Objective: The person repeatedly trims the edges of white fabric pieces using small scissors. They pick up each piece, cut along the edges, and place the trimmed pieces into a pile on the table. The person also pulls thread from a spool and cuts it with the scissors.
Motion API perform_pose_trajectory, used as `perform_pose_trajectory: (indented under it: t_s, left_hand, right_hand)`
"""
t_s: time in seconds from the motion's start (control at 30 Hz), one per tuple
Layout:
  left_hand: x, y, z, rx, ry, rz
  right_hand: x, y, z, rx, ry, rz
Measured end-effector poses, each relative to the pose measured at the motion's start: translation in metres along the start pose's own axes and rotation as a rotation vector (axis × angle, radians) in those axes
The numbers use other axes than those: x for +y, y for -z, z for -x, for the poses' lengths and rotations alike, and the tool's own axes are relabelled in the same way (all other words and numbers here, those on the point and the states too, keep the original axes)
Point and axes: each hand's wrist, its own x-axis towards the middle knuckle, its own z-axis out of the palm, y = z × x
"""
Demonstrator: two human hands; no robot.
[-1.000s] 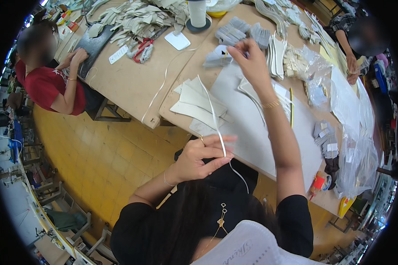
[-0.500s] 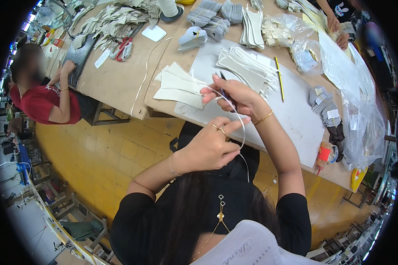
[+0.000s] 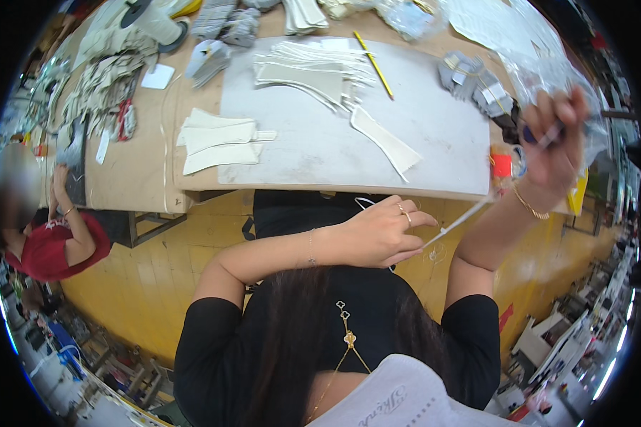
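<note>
In front of my chest, my left hand [image 3: 381, 231] pinches a thin white cord [image 3: 457, 222]. The cord runs in a straight slant up toward my right hand [image 3: 555, 142], which is raised over the right end of the table. Its fingers are curled round small dark-handled snips [image 3: 541, 134], blurred by motion; whether they also grip the cord's far end is unclear. Beyond my hands, a single off-white flared piece [image 3: 384, 142] lies on the grey sheet [image 3: 441, 121]. A stack of similar pieces with thin strips [image 3: 306, 75] sits behind it, and another stack [image 3: 221, 142] lies to its left.
A yellow pencil [image 3: 374, 65] lies behind the stacks. Banded grey bundles [image 3: 477, 84], plastic bags [image 3: 541, 67] and a red-labelled bottle [image 3: 501, 167] are on the right. A white spool [image 3: 157, 25] and scrap heap [image 3: 114, 75] stand left, near a seated person in red [image 3: 60, 242].
My right hand has swung out to the right, away from my left hand. The cord between them has gone from a loose loop to a straight line. The view has turned rightward.
</note>
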Motion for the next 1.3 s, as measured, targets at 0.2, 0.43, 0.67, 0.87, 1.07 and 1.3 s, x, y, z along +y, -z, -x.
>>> perform_pose_trajectory:
  t_s: [0.2, 0.43, 0.67, 0.87, 1.07, 1.3]
  left_hand:
    - [-0.052, -0.005, -0.014, 0.078, 0.202, -0.155]
    - [-0.091, 0.008, 0.046, -0.037, 0.382, -0.666]
    - [-0.060, 0.023, 0.089, 0.020, 0.474, -0.652]
    - [-0.064, 0.024, 0.096, 0.185, 0.512, -0.668]
    - [-0.072, 0.026, 0.098, 0.216, 0.530, -0.644]
    - [-0.078, 0.027, 0.097, 0.216, 0.514, -0.649]
  right_hand:
    - [-0.139, 0.011, 0.126, -0.031, 0.312, -0.009]
    - [-0.193, -0.022, 0.195, 0.257, 0.754, 0.180]
    - [0.065, -0.002, 0.080, 0.239, -0.650, 0.694]
    - [0.203, -0.036, 0.067, 0.218, -0.833, 0.605]
    - [0.225, -0.044, 0.067, 0.192, -0.933, 0.755]
    - [0.223, -0.047, 0.066, 0.204, -1.000, 0.817]
